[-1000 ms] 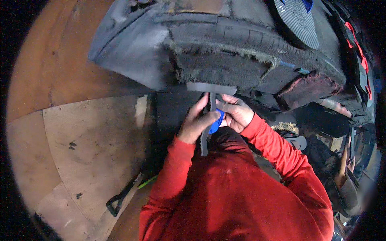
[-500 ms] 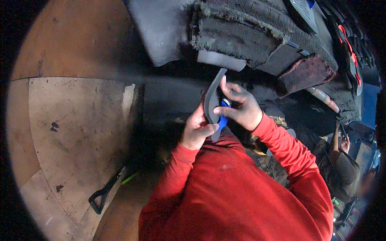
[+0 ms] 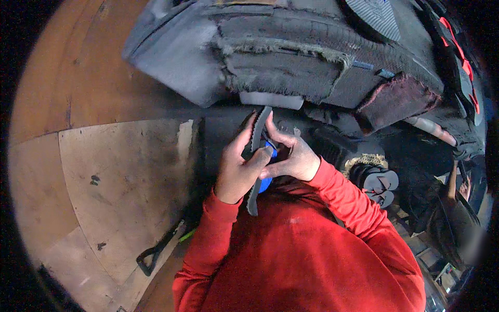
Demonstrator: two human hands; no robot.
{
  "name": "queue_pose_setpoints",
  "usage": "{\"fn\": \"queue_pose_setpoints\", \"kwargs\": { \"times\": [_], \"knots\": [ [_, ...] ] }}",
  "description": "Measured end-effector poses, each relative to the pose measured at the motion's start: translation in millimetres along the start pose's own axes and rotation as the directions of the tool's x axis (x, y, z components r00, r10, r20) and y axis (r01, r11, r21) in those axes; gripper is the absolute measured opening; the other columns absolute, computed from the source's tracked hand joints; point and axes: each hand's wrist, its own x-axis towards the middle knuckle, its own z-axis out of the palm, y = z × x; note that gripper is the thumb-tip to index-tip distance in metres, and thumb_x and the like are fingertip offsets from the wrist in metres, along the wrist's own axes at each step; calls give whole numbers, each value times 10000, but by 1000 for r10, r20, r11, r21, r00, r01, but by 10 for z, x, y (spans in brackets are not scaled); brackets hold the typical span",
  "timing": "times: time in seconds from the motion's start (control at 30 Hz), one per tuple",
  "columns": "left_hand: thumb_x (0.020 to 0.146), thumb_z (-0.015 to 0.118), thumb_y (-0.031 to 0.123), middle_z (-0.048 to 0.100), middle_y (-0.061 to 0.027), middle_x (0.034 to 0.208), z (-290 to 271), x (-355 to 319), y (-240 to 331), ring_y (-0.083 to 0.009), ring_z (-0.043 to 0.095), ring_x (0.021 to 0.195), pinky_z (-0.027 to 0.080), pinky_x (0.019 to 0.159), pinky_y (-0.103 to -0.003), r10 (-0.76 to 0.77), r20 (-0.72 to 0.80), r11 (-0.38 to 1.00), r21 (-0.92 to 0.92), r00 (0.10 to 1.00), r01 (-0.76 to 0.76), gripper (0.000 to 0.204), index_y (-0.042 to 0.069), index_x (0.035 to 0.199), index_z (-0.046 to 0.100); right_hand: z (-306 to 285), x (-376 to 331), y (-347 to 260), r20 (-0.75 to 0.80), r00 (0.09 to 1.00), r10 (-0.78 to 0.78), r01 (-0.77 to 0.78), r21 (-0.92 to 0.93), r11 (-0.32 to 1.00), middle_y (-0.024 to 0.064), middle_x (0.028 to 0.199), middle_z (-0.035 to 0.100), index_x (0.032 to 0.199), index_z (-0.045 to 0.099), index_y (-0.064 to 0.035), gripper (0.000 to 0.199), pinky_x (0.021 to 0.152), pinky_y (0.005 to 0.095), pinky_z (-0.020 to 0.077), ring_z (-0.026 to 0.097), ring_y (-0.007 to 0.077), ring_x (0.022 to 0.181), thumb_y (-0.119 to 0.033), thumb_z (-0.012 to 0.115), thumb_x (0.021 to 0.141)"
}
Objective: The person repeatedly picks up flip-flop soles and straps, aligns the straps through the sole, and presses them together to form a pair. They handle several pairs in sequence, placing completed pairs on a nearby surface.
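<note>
In front of my red-sleeved chest, a flip-flop with a dark sole is held on edge, its length running roughly away from me. Its blue strap shows on the right side. My left hand is closed round the sole from the left, with the thumb reaching over to the strap side. From the right, my right hand pinches the flip-flop near the strap, its fingers bent and partly hiding it. The sole's far end points at a grey pad on the edge of the bench.
A bench covered in frayed dark cloth spans the far side, with the grey pad at its edge. More flip-flops lie stacked at right. Another person is at far right. Wooden panels and a black handle are left.
My hands and the flip-flop now appear lower and slightly left, with the sole more edge-on. The bench also sits lower in view, and the stacked flip-flops have come into sight.
</note>
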Motion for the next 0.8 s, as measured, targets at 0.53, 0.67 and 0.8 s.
{"fn": "queue_pose_setpoints", "kwargs": {
  "times": [0.53,0.67,0.8],
  "knots": [
    [841,634,66,422,-119,1472,271,-169,-490,-170,443,1309,338,1101,-306,-86,36,733,-675,996,88,762,-64,1495,264,-185,-124,45,2,955,-296,146,-872,467,277,1376,445,1483,376,-168,964,1034,460,419,486,455,1231,-198,858,648],
    [896,716,188,588,-114,1297,180,-128,-403,-152,568,1149,457,976,-300,-132,-53,905,-414,990,99,628,-41,1410,436,2,-83,274,-8,893,-450,104,-969,223,296,1507,276,1250,614,-210,547,1058,496,404,371,523,1324,-96,736,730],
    [892,727,220,678,-93,1147,132,71,-241,-101,603,979,491,862,-259,-65,-163,998,-18,985,63,524,-39,1316,558,77,36,391,-38,880,-473,73,-974,214,303,1561,157,1217,619,-134,488,1090,496,375,236,532,1402,-48,688,742]
  ]
}}
